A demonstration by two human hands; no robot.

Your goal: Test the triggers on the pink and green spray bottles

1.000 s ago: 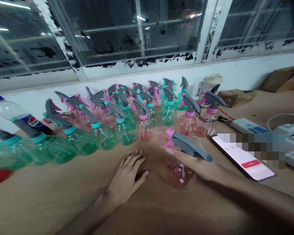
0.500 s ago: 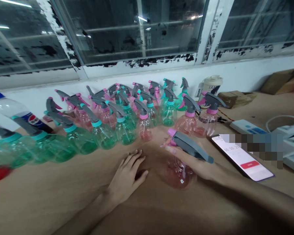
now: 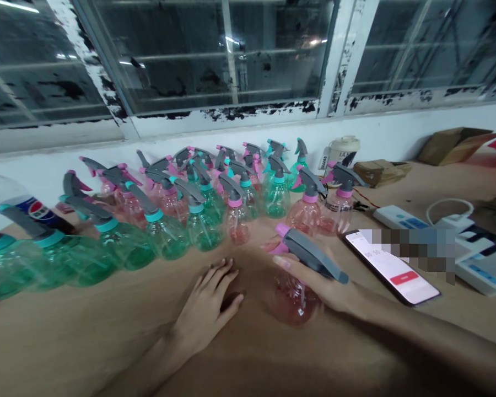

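My right hand (image 3: pixel 320 281) is wrapped round the neck of a pink spray bottle (image 3: pixel 295 309) with a grey and pink trigger head. That bottle stands upright on the table, its nozzle pointing away to the left. Flat on the tabletop to its left lies my left hand (image 3: pixel 209 309), fingers spread and holding nothing. Just beyond my hands stands another pink spray bottle (image 3: pixel 237 223), beside a green one (image 3: pixel 204 231). Two more pink bottles, one of them the nearer (image 3: pixel 303 212), stand behind the held bottle. The fingers of my right hand partly hide its neck.
Several green spray bottles (image 3: pixel 126 248) form a row to the left, with more bottles behind. A cola bottle (image 3: pixel 37 209) lies at far left. To the right are a phone (image 3: pixel 391 270), a white power strip (image 3: pixel 483 270), a coffee cup (image 3: pixel 343 150) and a cardboard box (image 3: pixel 450 144).
The whole view has shifted a little to the right, so things appear further left. My right hand still grips the pink spray bottle; my left hand stays flat on the table.
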